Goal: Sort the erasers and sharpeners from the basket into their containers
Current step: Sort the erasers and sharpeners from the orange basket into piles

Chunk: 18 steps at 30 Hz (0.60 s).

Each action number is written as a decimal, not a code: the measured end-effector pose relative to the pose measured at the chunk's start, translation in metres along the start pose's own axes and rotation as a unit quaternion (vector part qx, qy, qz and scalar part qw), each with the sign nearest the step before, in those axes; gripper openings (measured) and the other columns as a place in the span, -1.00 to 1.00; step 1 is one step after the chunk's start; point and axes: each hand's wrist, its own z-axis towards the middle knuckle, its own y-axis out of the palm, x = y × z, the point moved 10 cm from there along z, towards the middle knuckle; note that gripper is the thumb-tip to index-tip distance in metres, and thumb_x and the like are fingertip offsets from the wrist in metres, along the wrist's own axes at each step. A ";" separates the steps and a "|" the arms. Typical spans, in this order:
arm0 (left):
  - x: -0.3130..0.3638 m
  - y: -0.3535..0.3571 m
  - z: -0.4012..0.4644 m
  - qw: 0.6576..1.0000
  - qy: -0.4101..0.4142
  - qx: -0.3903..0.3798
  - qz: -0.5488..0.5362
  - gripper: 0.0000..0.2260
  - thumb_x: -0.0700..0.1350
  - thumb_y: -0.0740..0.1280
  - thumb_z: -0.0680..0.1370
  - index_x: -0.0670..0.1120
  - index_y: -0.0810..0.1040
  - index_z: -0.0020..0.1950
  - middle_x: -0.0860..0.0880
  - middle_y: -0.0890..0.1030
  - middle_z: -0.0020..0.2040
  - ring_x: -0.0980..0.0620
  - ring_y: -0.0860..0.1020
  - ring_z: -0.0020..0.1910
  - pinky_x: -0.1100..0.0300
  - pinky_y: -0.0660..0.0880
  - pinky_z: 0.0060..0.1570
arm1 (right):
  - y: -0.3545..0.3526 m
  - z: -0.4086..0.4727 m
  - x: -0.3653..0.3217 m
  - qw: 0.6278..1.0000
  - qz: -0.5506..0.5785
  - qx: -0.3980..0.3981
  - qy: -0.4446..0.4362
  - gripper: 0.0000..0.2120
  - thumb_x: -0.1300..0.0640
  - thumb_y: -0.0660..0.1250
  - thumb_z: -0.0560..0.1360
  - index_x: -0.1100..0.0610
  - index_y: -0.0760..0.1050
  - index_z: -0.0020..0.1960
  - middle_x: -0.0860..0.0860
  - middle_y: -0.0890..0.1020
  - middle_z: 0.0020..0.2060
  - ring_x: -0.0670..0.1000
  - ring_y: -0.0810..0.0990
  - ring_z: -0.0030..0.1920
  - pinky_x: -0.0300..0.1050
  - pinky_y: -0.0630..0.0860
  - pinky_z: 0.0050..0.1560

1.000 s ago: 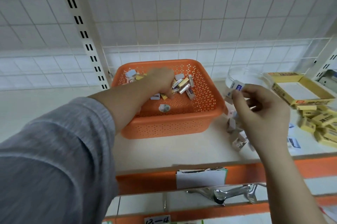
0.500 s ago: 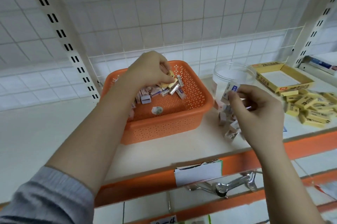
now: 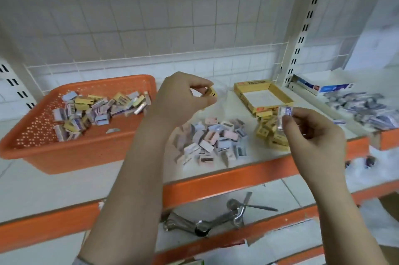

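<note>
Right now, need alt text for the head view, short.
Two hands are raised over a white shelf: the left hand pinches a small yellow item, the right hand a white-and-blue one. An orange basket of mixed small items sits at left; sorted piles and an open yellow box lie behind the hands.

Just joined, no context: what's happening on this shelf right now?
A person is sorting small stationery out of the orange basket. The left hand pinches a yellow piece; the right hand pinches a white wrapped piece. Sorted piles lie loose on the shelf beside the yellow box, and the basket remains well stocked.
</note>
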 end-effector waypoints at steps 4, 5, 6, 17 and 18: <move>0.034 0.066 -0.002 0.999 -0.013 0.000 -0.037 -0.70 -0.15 0.48 0.42 -0.05 0.63 0.14 0.03 0.65 -0.01 0.41 0.42 -0.47 0.58 0.28 -0.38 | -0.056 0.025 0.021 0.998 -0.029 -0.047 0.000 -0.88 0.07 0.35 0.44 -0.11 0.51 -0.24 -0.14 0.57 -0.38 -0.16 0.45 -0.40 -0.45 0.33 -0.36; 0.041 0.080 -0.002 0.999 -0.017 -0.002 -0.036 -0.70 -0.15 0.48 0.42 -0.06 0.62 0.15 0.03 0.64 0.00 0.37 0.44 -0.45 0.59 0.29 -0.37 | -0.068 0.031 0.026 0.998 -0.032 -0.054 0.003 -0.83 0.13 0.37 0.46 -0.11 0.51 -0.24 -0.16 0.57 -0.38 -0.16 0.45 -0.40 -0.45 0.33 -0.35; 0.046 0.093 -0.001 0.999 -0.021 -0.001 -0.032 -0.70 -0.16 0.47 0.42 -0.07 0.62 0.15 0.03 0.63 0.00 0.31 0.47 -0.38 0.60 0.29 -0.36 | -0.080 0.035 0.032 0.998 -0.036 -0.058 0.005 -0.78 0.19 0.37 0.47 -0.10 0.50 -0.24 -0.17 0.56 -0.40 -0.16 0.44 -0.40 -0.45 0.33 -0.35; 0.034 0.179 0.045 0.991 -0.095 -0.049 0.085 -0.66 -0.20 0.40 0.50 -0.05 0.55 0.27 0.00 0.57 0.23 0.03 0.49 0.20 0.29 0.34 0.08 | -0.148 0.064 0.080 0.996 -0.065 -0.030 0.047 -0.87 0.23 0.33 0.48 0.03 0.53 -0.20 0.03 0.51 -0.41 -0.09 0.40 -0.38 -0.43 0.30 -0.38; 0.030 0.185 0.050 0.988 -0.102 -0.060 0.101 -0.66 -0.20 0.39 0.50 -0.06 0.54 0.28 -0.02 0.56 0.24 0.03 0.49 0.21 0.27 0.34 0.08 | -0.150 0.066 0.086 0.995 -0.072 -0.029 0.056 -0.92 0.22 0.33 0.48 0.08 0.54 -0.17 0.03 0.51 -0.41 -0.09 0.40 -0.39 -0.44 0.31 -0.38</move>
